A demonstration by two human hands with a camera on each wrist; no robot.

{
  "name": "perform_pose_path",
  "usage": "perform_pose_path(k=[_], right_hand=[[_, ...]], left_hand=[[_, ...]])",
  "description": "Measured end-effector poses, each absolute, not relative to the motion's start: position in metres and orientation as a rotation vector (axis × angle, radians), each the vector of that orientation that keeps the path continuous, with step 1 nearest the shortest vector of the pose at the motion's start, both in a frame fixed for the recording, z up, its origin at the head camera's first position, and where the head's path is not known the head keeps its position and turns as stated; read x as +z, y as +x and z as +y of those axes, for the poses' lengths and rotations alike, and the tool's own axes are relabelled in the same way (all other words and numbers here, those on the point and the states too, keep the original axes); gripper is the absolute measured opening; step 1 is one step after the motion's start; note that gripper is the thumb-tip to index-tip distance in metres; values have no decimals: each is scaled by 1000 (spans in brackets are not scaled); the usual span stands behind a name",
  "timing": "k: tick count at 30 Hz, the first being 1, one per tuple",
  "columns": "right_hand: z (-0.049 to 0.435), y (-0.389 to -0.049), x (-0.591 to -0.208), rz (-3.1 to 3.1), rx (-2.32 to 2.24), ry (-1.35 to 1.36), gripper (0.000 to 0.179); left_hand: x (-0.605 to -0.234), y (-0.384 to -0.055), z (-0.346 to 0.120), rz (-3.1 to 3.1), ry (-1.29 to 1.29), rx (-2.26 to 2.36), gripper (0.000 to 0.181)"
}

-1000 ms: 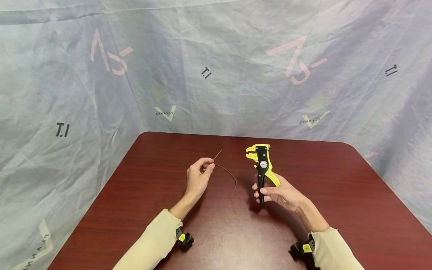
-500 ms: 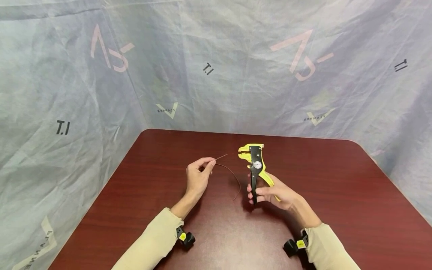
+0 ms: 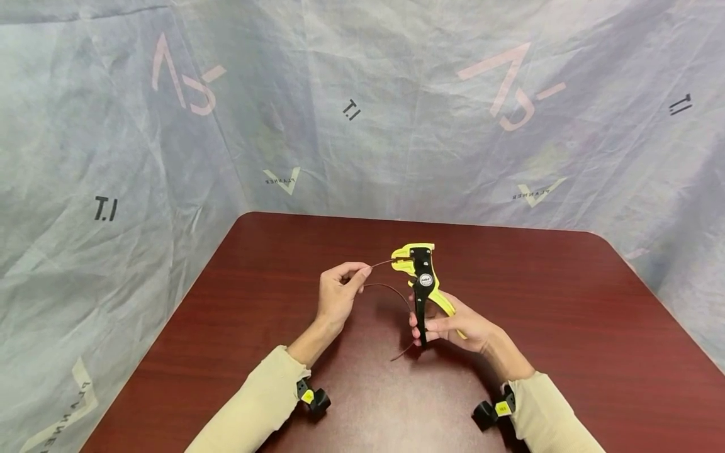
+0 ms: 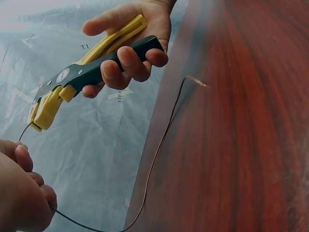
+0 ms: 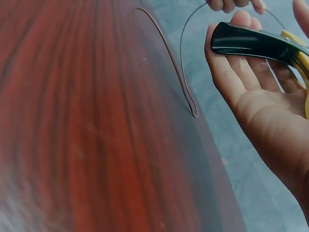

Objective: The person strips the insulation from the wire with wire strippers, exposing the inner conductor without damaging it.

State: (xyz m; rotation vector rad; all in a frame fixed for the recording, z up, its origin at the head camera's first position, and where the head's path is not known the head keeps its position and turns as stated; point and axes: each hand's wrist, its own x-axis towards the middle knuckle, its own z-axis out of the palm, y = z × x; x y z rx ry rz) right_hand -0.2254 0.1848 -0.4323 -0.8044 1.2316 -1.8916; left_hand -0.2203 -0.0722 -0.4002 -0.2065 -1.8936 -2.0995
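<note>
My left hand [image 3: 338, 296] pinches a thin reddish-brown wire [image 3: 391, 287] between thumb and fingertips. One short end of the wire reaches into the open nose of a yellow and black wire stripper [image 3: 425, 280]. My right hand [image 3: 467, 324] holds that tool upright by its handles, fingers round the black one, and the handles stand apart. The wire's long tail loops down behind the right fingers. In the left wrist view, its bent far end [image 4: 195, 80] shows near the table, and the left hand [image 4: 24, 193] is close to the tool's nose.
A dark red wood-grain table [image 3: 283, 251] lies under both hands. Grey printed sheeting [image 3: 396, 126] hangs behind it and along its left side. Black wrist cameras [image 3: 319, 401] sit at both cuffs.
The right hand has brought the wire stripper left, toward the left hand. The left hand has moved slightly right, and the wire's end now sits in the tool's nose.
</note>
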Motion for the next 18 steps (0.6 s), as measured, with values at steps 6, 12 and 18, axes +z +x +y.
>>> perform_pose_path(k=[6, 12, 18], right_hand=[[181, -221, -431, 1194, -1872, -830, 50], [178, -219, -430, 1177, -1836, -850, 51], [177, -217, -428, 1181, -1807, -846, 48]], left_hand=[[-399, -217, -68, -1905, -232, -2119, 13], [-398, -214, -65, -1911, -281, -2151, 12], [-396, -212, -66, -1940, -338, -2196, 13]])
